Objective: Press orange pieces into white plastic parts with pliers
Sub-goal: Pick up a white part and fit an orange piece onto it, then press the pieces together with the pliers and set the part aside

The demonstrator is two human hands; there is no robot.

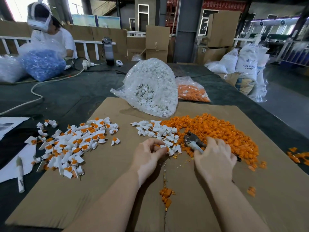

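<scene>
Scattered orange scraps (165,195) lie nearest on the cardboard (100,198). Left, finished parts (73,146) pile up. Left hand (147,154) pinches a small white part (167,146): light, stiff, probably slippery, best held by its body. Right hand (215,156) grips the pliers (194,143) over the orange pieces (222,131).

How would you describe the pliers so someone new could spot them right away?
Start at the big orange pile on the cardboard sheet. At its near left edge, the right hand grips the pliers: the only grey metal object among plastic pieces.
</scene>
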